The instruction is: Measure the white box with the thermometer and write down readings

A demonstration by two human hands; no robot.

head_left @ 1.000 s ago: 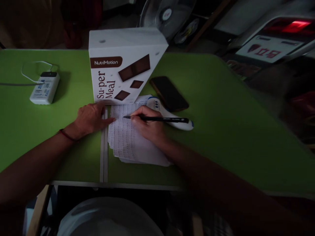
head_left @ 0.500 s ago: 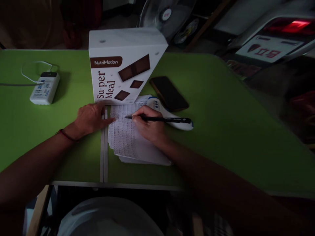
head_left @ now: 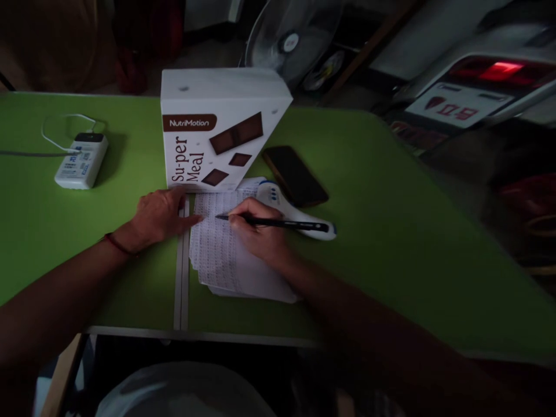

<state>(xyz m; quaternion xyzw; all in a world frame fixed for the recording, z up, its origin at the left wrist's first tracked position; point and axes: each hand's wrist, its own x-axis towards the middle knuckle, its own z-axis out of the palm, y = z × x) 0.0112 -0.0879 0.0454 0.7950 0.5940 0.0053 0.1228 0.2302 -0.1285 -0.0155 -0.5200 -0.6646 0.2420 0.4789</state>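
A black pen is gripped in my right hand, its tip pointing left at the written lines. Under that hand lies a stack of paper sheets, its left part filled with rows of small writing and its right part plain. My left hand rests by the front lower edge of a white NutriMotion box, thumb stretched out to the sheets' left edge. The box stands upright over the top of the paper. A white handheld device with blue trim lies partly behind my right hand and the pen.
A dark phone lies right of the box. On the left of the green table sits a white block with cables plugged in. Beyond the far edge are a fan and a scooter's rear with a red light.
The whole view has shifted, so the table and box appear slightly lower. My right hand with the pen has moved slightly left over the writing; the pen now tilts more. My left hand keeps its place.
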